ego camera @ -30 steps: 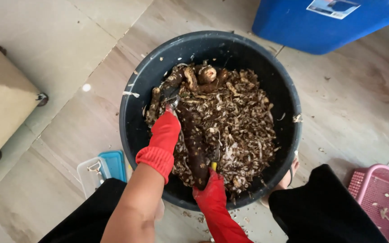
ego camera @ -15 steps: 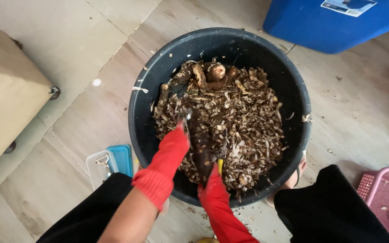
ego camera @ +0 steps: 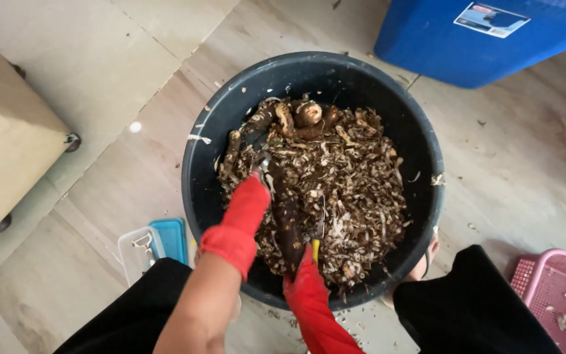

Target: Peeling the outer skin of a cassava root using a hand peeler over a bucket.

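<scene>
A long dark root (ego camera: 287, 216) lies lengthwise over the heap of peelings (ego camera: 355, 190) in the black tub (ego camera: 194, 177), near the tub's near-left wall. The left hand (ego camera: 247, 206), in a red glove, is closed around the root's far end. The right hand (ego camera: 304, 278), also red-gloved, grips a yellow-handled peeler (ego camera: 316, 237) whose blade lies against the root's right side. The tub stands on the floor (ego camera: 99, 164), with a blue bin (ego camera: 466, 46) at the far right and a pink basket (ego camera: 558, 295) at the near right.
</scene>
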